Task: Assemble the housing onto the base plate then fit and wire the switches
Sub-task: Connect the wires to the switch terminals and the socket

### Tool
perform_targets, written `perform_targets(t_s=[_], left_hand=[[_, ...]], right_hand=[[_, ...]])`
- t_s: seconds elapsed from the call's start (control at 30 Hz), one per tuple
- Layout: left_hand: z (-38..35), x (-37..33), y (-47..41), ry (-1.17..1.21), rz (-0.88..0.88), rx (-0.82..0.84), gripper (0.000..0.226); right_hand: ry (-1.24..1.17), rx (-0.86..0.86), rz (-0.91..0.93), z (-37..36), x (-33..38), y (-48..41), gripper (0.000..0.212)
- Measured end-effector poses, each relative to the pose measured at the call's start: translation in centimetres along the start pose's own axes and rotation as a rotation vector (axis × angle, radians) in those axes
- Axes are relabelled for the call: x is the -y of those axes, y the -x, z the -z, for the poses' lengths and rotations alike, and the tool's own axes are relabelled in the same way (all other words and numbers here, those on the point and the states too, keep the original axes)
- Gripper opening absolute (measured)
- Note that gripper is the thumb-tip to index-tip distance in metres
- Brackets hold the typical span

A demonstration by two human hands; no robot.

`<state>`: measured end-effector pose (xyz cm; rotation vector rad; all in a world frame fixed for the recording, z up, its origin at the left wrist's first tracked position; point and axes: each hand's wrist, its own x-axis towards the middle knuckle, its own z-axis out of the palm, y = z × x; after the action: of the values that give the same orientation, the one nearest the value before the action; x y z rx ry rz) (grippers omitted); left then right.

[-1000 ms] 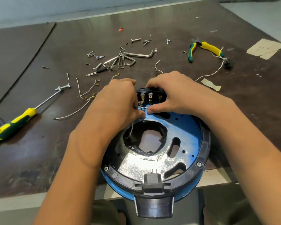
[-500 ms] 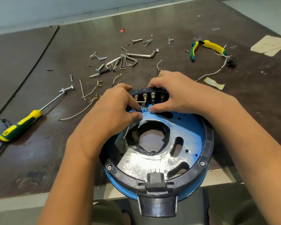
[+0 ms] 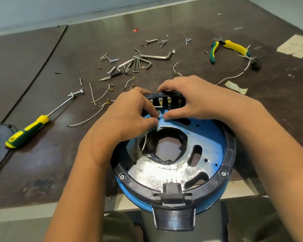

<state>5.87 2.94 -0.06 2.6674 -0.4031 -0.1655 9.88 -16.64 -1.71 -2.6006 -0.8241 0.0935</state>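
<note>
dark brown worktable | round blue metal base plate ringed by black plastic housing, near edge, centre | left hand, right hand both pinching thin white wire beside brass-terminal switches at far rim

A workshop bench: worn dark tabletop, loose screws, hex keys, pliers, screwdriver.

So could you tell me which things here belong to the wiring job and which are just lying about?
In use: left hand, right hand, white wire, switch terminals, black housing, blue base plate.
Lying about: screwdriver, pliers, hex keys, loose screws.
</note>
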Motion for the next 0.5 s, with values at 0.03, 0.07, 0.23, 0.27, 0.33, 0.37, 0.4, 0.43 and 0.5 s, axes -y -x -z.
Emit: perform_targets(t_s=[0.03,0.07,0.23,0.27,0.33,0.37,0.4,0.43,0.5], left_hand=[[-0.1,-0.1,0.0,-0.005,-0.001,-0.014,0.010],[-0.2,-0.2,-0.1,-0.013,-0.007,-0.026,0.009],[-0.4,-0.4,-0.3,-0.047,-0.124,-0.053,0.006],[-0.4,-0.3,-0.3,-0.057,-0.140,-0.050,0.007],[-0.4,-0.2,-0.4,-0.082,-0.166,-0.040,0.007],[-0.4,-0.2,-0.5,-0.089,-0.175,-0.038,0.008],[-0.4,-0.2,-0.5,-0.091,-0.182,-0.037,0.009],[-0.4,-0.2,-0.5,-0.090,-0.190,-0.039,0.010],[-0.4,-0.1,-0.6,-0.080,-0.212,-0.047,0.012]], right_hand=[[0.002,-0.001,-0.001,0.0,0.0,0.0,0.060],[0.005,0.000,-0.003,0.0,0.0,0.0,0.059],[0.071,-0.007,-0.028,-0.1,0.8,-0.2,0.056],[0.079,-0.012,-0.029,-0.2,0.9,-0.2,0.055],[0.056,-0.014,-0.028,-0.1,1.1,-0.3,0.055],[0.034,-0.009,-0.029,-0.1,1.1,-0.3,0.055],[0.018,-0.005,-0.033,0.0,1.0,-0.3,0.055],[0.012,-0.004,-0.037,0.0,0.9,-0.3,0.055],[0.012,-0.006,-0.035,0.0,0.9,-0.2,0.056]])
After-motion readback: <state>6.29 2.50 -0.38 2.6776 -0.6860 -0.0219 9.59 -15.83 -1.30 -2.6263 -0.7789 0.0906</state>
